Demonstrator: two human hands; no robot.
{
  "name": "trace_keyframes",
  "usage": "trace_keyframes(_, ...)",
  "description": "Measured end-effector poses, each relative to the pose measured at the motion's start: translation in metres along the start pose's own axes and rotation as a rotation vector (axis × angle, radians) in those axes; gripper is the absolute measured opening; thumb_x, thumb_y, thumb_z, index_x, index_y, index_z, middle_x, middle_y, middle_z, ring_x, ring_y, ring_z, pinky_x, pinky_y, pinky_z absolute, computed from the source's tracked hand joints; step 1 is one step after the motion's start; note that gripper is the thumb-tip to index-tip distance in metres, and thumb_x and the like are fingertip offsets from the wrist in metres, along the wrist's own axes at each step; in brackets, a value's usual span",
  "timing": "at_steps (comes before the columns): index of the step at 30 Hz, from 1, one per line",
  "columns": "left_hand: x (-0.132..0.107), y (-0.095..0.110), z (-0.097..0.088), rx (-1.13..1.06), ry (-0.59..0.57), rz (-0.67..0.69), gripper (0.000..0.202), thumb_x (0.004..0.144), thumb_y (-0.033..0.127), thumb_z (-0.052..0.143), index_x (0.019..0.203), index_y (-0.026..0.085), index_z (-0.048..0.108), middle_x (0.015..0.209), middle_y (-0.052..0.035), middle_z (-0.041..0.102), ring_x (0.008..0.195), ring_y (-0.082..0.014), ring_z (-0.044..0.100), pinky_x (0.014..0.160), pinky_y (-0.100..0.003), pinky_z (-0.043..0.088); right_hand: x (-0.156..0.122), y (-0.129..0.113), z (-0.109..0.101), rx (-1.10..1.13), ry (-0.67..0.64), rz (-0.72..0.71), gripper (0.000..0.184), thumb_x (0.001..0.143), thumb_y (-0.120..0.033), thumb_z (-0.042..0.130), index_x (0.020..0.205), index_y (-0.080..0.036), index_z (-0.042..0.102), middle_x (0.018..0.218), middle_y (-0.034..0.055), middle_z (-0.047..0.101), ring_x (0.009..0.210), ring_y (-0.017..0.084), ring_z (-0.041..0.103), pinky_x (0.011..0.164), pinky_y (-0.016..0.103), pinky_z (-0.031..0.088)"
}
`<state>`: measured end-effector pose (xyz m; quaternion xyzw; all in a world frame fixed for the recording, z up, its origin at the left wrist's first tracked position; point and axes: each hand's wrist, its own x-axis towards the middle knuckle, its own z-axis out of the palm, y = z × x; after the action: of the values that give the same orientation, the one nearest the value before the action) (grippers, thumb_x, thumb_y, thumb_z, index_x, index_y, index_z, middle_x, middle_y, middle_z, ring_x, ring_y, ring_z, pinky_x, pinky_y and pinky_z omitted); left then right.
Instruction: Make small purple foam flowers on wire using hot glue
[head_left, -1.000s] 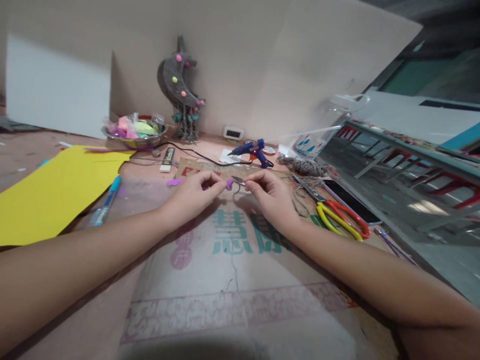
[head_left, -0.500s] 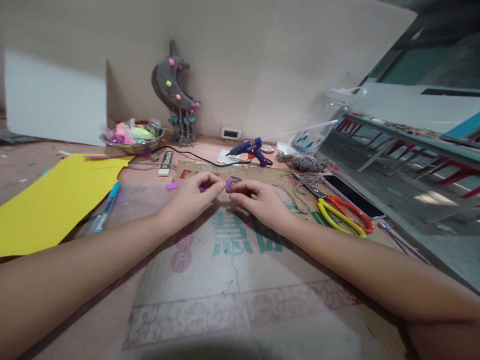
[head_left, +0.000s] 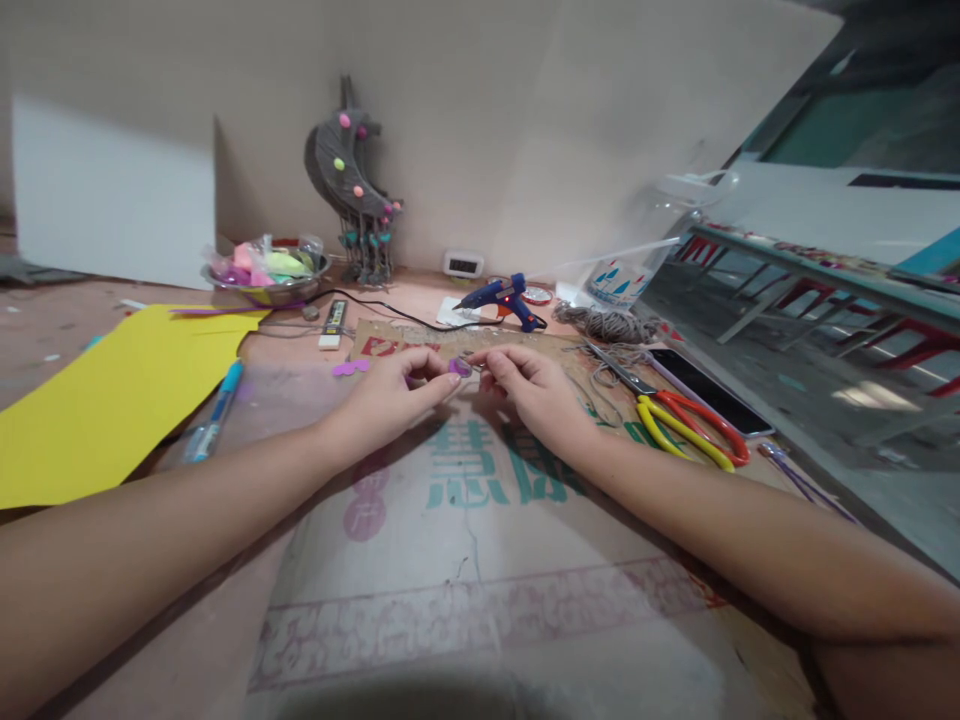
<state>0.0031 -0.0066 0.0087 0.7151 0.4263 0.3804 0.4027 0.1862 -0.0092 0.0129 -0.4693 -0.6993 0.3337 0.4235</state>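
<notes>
Above the printed cardboard, my left hand (head_left: 390, 397) pinches a small purple rolled piece (head_left: 460, 368) between thumb and fingers. A bit of grey shows at its edge. My right hand (head_left: 534, 393) is closed just to the right, its thumb and forefinger on what looks like a thin grey strand of yarn that reaches the purple piece; the fingertips partly hide it. A flat purple cut-out (head_left: 351, 368) with a wavy edge lies left of my left hand. Both forearms rest over the table's near side.
A blue hot glue gun (head_left: 501, 297) with a lit red light stands behind my hands. To the right lie grey yarn (head_left: 611, 325), scissors (head_left: 675, 420) and a phone (head_left: 709, 392). Yellow sheets (head_left: 127, 400), a blue marker (head_left: 221, 410) and a bowl (head_left: 266, 290) are left. A moon decoration (head_left: 349, 170) stands behind.
My right hand has shifted slightly right and its fingers have turned over, drawing away from the purple piece. My left hand keeps hold of it. More of the flat purple cut-out shows.
</notes>
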Motion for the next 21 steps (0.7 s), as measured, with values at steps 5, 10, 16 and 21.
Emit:
trace_keyframes(5, 0.0000, 0.0007, -0.0006, 0.090, 0.011, 0.031, 0.022, 0.079, 0.039, 0.053, 0.075, 0.017, 0.056, 0.078, -0.0022, 0.064, 0.070, -0.0145, 0.058, 0.064, -0.025, 0.044, -0.0011, -0.0036, 0.0013, -0.043, 0.012, -0.034, 0.020, 0.079, -0.032, 0.058, 0.089, -0.017, 0.066, 0.079, 0.0020, 0.067, 0.067, 0.012, 0.057, 0.060, 0.024, 0.045)
trace_keyframes(10, -0.0002, 0.0005, 0.0000, 0.135, 0.001, 0.041, 0.022, 0.078, 0.038, 0.052, 0.075, 0.017, 0.058, 0.074, -0.0005, 0.063, 0.068, -0.0138, 0.057, 0.062, -0.024, 0.043, -0.0016, -0.0058, 0.0031, -0.059, 0.004, -0.031, 0.017, 0.078, -0.030, 0.060, 0.086, -0.017, 0.067, 0.082, 0.0031, 0.069, 0.072, 0.014, 0.061, 0.065, 0.026, 0.047)
trace_keyframes(16, -0.0009, -0.0005, 0.0006, 0.164, -0.015, 0.061, 0.021, 0.079, 0.036, 0.051, 0.074, 0.017, 0.058, 0.073, 0.0006, 0.062, 0.068, -0.0133, 0.056, 0.062, -0.024, 0.042, -0.0018, -0.0057, 0.0035, -0.064, -0.009, -0.030, 0.017, 0.077, -0.032, 0.061, 0.081, -0.017, 0.067, 0.076, 0.0020, 0.067, 0.066, 0.013, 0.059, 0.061, 0.025, 0.046)
trace_keyframes(21, -0.0023, 0.0013, 0.0006, 0.173, -0.031, 0.079, 0.019, 0.080, 0.034, 0.051, 0.073, 0.017, 0.058, 0.072, 0.0011, 0.061, 0.067, -0.0124, 0.055, 0.062, -0.024, 0.041, -0.0033, -0.0062, 0.0028, -0.043, -0.040, 0.005, 0.019, 0.080, -0.034, 0.057, 0.079, -0.016, 0.065, 0.063, -0.0004, 0.061, 0.056, 0.011, 0.053, 0.053, 0.023, 0.042)
